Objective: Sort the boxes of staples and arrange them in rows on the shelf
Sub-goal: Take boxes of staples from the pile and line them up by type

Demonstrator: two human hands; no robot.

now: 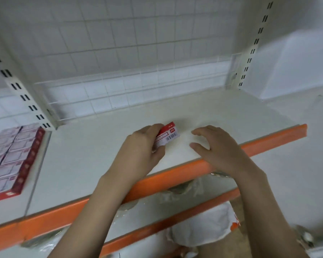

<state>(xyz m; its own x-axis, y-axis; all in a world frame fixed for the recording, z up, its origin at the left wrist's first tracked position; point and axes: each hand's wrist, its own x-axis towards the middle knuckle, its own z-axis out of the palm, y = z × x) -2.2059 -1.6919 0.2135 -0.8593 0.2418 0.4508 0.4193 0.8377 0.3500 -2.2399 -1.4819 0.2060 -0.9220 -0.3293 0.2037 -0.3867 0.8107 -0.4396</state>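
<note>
My left hand grips a small red-and-white box of staples, held just above the middle of the white shelf. Its barcode side faces up. A short way to the right, my right hand hovers over the shelf with its fingers spread and loosely bent, holding nothing. On the neighbouring shelf section at far left lies a block of several matching red-and-white staple boxes, packed in neat rows.
An orange strip runs along the shelf's front edge. A white wire grid backs the shelf, with slotted uprights at both sides. On the lower shelf lie crumpled clear plastic and a white bag.
</note>
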